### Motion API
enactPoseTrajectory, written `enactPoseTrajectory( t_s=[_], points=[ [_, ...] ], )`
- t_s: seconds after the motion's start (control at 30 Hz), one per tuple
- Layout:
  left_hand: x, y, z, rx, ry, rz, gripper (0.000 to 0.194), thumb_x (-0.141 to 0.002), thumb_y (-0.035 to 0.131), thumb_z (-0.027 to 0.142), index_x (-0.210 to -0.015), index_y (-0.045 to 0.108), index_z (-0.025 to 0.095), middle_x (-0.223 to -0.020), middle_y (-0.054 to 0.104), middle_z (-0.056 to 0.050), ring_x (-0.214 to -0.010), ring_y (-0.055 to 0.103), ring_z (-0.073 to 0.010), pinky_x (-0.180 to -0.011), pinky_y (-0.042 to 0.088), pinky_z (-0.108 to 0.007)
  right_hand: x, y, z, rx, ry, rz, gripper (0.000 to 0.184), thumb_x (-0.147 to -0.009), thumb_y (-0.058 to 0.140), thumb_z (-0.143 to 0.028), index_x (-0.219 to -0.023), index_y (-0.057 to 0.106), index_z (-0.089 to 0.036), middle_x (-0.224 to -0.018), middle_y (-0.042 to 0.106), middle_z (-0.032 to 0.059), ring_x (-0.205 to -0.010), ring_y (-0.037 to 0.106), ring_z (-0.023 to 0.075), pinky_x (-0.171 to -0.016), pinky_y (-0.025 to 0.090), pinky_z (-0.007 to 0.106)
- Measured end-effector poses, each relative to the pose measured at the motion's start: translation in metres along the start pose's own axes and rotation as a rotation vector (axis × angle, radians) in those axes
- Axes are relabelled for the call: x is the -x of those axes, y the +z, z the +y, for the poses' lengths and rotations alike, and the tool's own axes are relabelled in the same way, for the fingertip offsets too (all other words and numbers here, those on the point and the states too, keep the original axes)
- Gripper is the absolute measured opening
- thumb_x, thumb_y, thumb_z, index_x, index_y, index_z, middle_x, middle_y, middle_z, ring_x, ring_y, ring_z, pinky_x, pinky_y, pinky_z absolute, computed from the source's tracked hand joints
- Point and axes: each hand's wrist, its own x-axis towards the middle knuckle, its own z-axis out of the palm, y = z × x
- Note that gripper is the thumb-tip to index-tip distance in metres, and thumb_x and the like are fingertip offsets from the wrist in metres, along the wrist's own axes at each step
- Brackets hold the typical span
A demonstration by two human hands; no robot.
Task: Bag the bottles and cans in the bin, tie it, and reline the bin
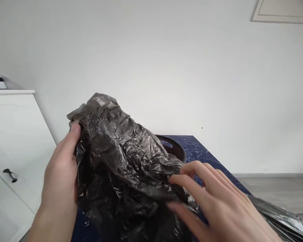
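Note:
A crumpled black plastic bag (131, 144) spreads across the middle of the view, shiny and full of creases. My left hand (60, 164) is closed on its left edge, thumb on the near side and the other fingers hidden behind the plastic. At the bag's right side is my right hand (217, 198), fingers bent and apart, thumb away from the index finger. Its fingertips touch or nearly touch the plastic, and the thumb is slightly blurred. Partly behind the bag stands a dark round bin (176, 149) with a handle slot in its rim.
Under the bag is a dark blue marbled tabletop (204, 151). Another black plastic bundle (282, 215) lies at the lower right. On the left stands a white cabinet (15, 131) with a dark handle. A white wall (166, 67) rises behind; grey floor (275, 186) shows at right.

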Motion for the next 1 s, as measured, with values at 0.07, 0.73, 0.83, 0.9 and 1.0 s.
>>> enactPoseTrajectory(
  t_s=[0.07, 0.73, 0.83, 0.9, 1.0],
  points=[
    [-0.006, 0.001, -0.003, -0.002, -0.036, 0.035, 0.056, -0.077, 0.086, 0.066, -0.116, 0.083, 0.026, -0.112, 0.083, -0.005, -0.114, 0.076, -0.0352, -0.096, 0.067, -0.04, -0.008, 0.002, 0.009, -0.091, 0.08, 0.03, 0.016, -0.108, 0.055, -0.035, -0.103, 0.069, -0.029, -0.093, 0.074, 0.0029, -0.073, 0.071, 0.0182, -0.063, 0.057, 0.029],
    [0.008, 0.013, -0.002, 0.051, 0.047, -0.218, 0.039, -0.076, 0.091, 0.051, -0.102, 0.084, 0.022, -0.099, 0.084, -0.004, -0.108, 0.079, -0.0355, -0.095, 0.067, -0.044, -0.021, 0.027, -0.023, -0.494, 0.134, 0.069, 0.016, -0.105, 0.058, -0.027, -0.09, 0.059, -0.024, -0.064, 0.06, -0.0075, -0.048, 0.051, 0.0076, -0.049, 0.037, 0.021],
    [0.006, 0.015, -0.003, 0.046, 0.089, -0.113, 0.036, -0.081, 0.087, 0.05, -0.1, 0.083, 0.02, -0.099, 0.084, -0.005, -0.111, 0.077, -0.0343, -0.099, 0.065, -0.043, -0.021, 0.01, -0.012, -0.579, 0.258, 0.144, 0.021, -0.104, 0.062, -0.029, -0.083, 0.059, -0.025, -0.06, 0.056, -0.0073, -0.049, 0.049, 0.0078, -0.046, 0.038, 0.019],
    [0.001, 0.017, -0.005, 0.056, 0.082, -0.085, 0.035, -0.085, 0.084, 0.049, -0.102, 0.082, 0.018, -0.103, 0.084, -0.005, -0.114, 0.076, -0.0327, -0.1, 0.064, -0.04, -0.02, 0.003, -0.005, -0.592, 0.358, 0.236, 0.024, -0.103, 0.063, -0.034, -0.082, 0.061, -0.025, -0.059, 0.056, -0.006, -0.048, 0.049, 0.0091, -0.043, 0.037, 0.02],
    [-0.009, 0.015, -0.012, 0.058, 0.078, -0.061, 0.032, -0.087, 0.082, 0.046, -0.101, 0.081, 0.018, -0.107, 0.083, -0.004, -0.114, 0.075, -0.0297, -0.1, 0.063, -0.035, -0.018, 0.003, 0.003, -0.611, 0.508, 0.379, 0.025, -0.102, 0.067, -0.043, -0.084, 0.064, -0.025, -0.056, 0.054, -0.0046, -0.046, 0.048, 0.0106, -0.041, 0.035, 0.022]
  ],
)
